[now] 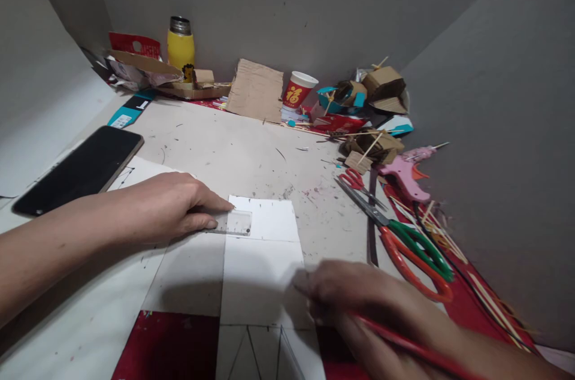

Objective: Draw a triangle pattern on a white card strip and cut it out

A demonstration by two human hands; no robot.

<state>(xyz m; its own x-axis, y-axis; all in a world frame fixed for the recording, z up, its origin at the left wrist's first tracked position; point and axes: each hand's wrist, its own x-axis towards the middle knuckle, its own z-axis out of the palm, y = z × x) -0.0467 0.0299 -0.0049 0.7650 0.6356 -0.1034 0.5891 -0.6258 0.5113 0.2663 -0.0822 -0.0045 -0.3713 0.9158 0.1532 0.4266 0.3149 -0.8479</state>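
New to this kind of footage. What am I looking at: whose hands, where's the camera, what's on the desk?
There is no machine here: a person works with bare hands, and the single camera sits on their head, looking forward and down. That is why both arms enter from the bottom edge.

The left hand presses a clear ruler flat on a white sheet. The right hand, blurred, grips what looks like a red pencil at the sheet's edge.

On the table lie a dark phone, large scissors, small red scissors and a pink glue gun. At the back are a yellow flask, a paper cup and cardboard scraps.
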